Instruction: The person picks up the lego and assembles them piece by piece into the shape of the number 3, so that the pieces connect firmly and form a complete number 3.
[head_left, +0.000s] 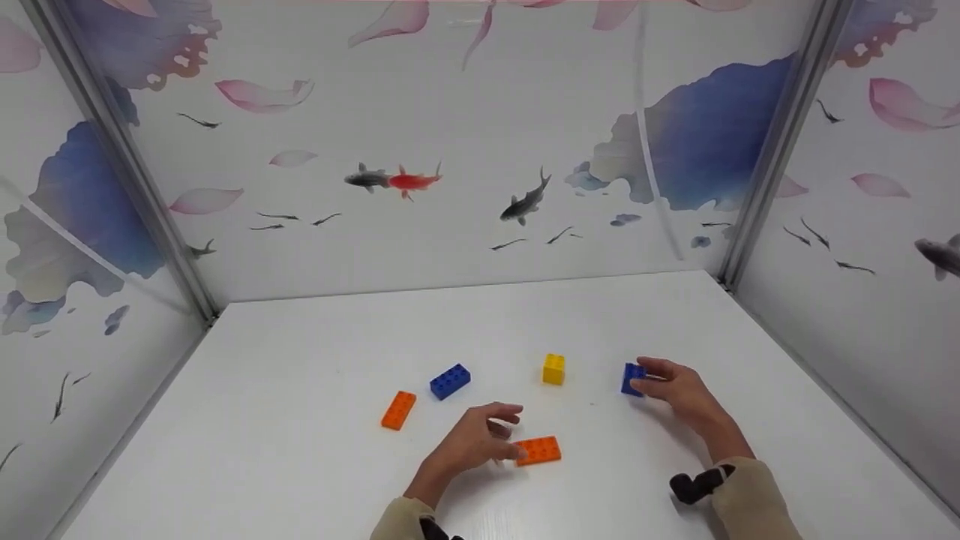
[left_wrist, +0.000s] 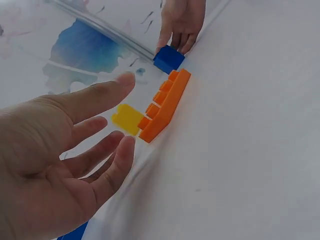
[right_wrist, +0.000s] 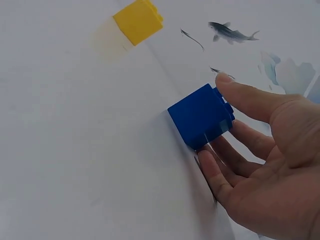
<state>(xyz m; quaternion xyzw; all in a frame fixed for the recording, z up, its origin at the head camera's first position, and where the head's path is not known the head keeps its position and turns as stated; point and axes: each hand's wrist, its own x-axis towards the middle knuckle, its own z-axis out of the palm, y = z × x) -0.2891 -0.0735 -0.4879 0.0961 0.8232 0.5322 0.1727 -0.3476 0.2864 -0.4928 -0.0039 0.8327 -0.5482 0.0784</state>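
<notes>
My right hand [head_left: 688,396] holds a small blue toy brick [head_left: 631,373] at the right of the table, thumb on one side and fingertips on the opposite side. In the right wrist view this blue brick [right_wrist: 197,116] has its studs facing the palm. Nearer the middle, my left hand [head_left: 474,439] reaches over the left end of a flat orange brick [head_left: 541,450]. Thumb and fingers stand spread apart in the left wrist view, with the orange brick [left_wrist: 167,107] just beyond the fingertips and nothing between them.
A yellow brick [head_left: 553,370] stands between and beyond the hands. Left of it lie a longer blue brick [head_left: 450,382] and another flat orange brick [head_left: 398,410]. Printed wall panels [head_left: 465,247] enclose the white table [head_left: 315,345] at the back and both sides.
</notes>
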